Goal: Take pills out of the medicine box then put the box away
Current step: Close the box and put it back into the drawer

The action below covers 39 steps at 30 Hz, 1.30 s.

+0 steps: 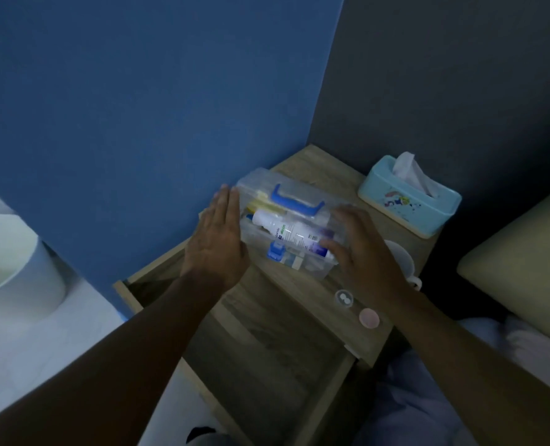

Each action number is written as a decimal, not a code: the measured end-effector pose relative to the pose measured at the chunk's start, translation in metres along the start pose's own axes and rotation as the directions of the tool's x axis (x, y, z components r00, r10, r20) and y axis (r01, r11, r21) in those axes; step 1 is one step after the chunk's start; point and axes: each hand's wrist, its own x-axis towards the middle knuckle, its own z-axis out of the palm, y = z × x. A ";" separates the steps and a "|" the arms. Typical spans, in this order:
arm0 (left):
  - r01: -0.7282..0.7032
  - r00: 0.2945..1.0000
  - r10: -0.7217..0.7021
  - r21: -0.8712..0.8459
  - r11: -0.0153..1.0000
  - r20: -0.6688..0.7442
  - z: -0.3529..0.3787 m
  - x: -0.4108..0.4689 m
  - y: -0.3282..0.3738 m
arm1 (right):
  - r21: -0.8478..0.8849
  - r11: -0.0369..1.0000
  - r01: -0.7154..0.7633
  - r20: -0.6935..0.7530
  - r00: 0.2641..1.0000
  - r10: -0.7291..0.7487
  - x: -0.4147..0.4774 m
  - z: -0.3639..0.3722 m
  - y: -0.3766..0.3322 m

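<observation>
I have a single view, from the camera on the person's head, looking forward and steeply down. It faces a room corner where a blue wall (pixel 138 107) meets a dark grey wall (pixel 460 75), with the wooden bench (pixel 302 297) set in that corner. The bench sits near, at arm's reach, filling the middle of the frame. Both forearms enter from the bottom edge. The wide lens bends the frame's edges, and the light is dim.
</observation>
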 end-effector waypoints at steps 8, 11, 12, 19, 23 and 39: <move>-0.163 0.971 0.125 0.180 0.970 0.205 0.021 0.011 0.009 | -0.172 0.977 0.122 0.077 0.991 -0.111 -0.023 0.018 -0.003; -0.123 0.978 0.085 0.196 0.973 0.192 0.032 0.010 0.011 | -0.167 0.982 0.093 0.061 0.995 -0.084 -0.025 0.025 -0.001; -0.120 0.981 0.083 0.208 0.971 0.178 0.034 0.010 0.012 | -0.160 0.984 0.083 0.042 0.996 -0.077 -0.025 0.027 -0.001; -0.086 0.977 0.032 0.254 0.963 0.210 0.026 0.011 0.023 | -0.254 0.948 0.191 0.030 0.981 -0.190 -0.010 0.014 -0.006; -0.112 0.966 0.038 0.282 0.953 0.257 0.016 0.014 0.021 | -0.225 0.954 0.198 0.092 0.979 -0.181 0.008 0.005 -0.002; -0.017 0.998 0.027 0.157 0.987 -0.058 0.053 -0.033 0.019 | -0.191 0.976 0.101 0.045 0.995 -0.094 0.003 0.011 -0.004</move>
